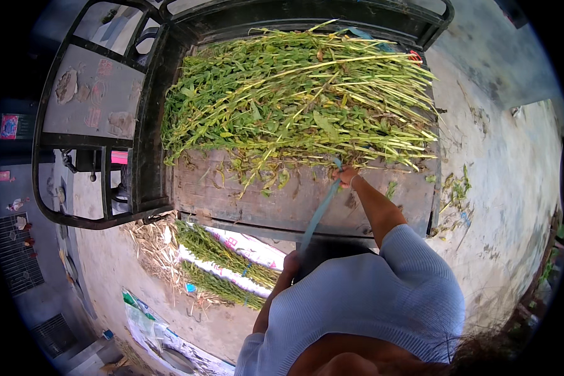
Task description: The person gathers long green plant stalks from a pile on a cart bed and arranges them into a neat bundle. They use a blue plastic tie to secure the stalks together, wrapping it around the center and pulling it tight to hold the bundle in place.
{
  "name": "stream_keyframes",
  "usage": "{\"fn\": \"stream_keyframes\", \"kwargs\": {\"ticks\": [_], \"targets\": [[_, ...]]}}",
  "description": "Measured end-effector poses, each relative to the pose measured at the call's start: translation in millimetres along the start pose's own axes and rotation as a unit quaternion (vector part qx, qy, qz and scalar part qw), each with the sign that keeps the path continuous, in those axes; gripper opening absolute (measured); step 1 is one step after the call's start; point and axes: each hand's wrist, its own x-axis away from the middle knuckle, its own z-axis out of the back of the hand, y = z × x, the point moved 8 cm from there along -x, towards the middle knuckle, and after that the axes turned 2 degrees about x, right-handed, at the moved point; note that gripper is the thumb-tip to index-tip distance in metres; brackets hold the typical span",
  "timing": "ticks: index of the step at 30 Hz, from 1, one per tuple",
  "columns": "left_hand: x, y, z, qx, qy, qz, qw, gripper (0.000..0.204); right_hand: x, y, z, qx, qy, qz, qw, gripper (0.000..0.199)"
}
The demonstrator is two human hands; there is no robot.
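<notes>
Single head view, left one of two side-by-side fisheyes worn on the person's head, upright, unmirrored; looks steeply down and forward over the wearer's own ribbed top (pixel 357 307), nearest the lens at lower centre; right hand (pixel 346 177) just right of centre, left hand (pixel 291 263) below it, both farther off; cart bed (pixel 263 197) across upper centre, seen from above its near side; floor (pixel 489 175) along the right; metal rails (pixel 39 156) bow at left, wide lens, dark ring around the rim
</notes>
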Motion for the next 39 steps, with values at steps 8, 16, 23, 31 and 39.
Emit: {"fn": "stream_keyframes", "kwargs": {"ticks": [8, 16, 23, 31, 39], "targets": [[-18.3, -17.2, -43.4, -0.140, -0.114, 0.119, 0.976, 0.046, -31.6, -36.4, 3.6, 0.293, 0.143, 0.201, 0.924, 0.032], [-29.0, 50.7, -8.2, -0.366, -0.126, 0.121, 0.914, 0.032, -19.3, -4.9, 35.1, -0.087, 0.117, 0.148, 0.978, 0.032], [-57.8, 99.7, -0.8, -0.369, 0.064, -0.121, 0.919, 0.018, 35.8, -18.5, 75.3, 0.444, 0.314, 0.270, 0.795, 0.017], [-112.8, 151.7, -26.8, -0.306, -0.077, -0.118, 0.942, 0.041, 25.9, -26.0, 83.2, 0.637, 0.273, 0.089, 0.716, 0.015], [-127.0, 150.8, -38.3, -0.322, -0.180, -0.018, 0.929, 0.060, 97.8, -91.4, 118.0, 0.457, 0.368, 0.300, 0.751, 0.024]]}}
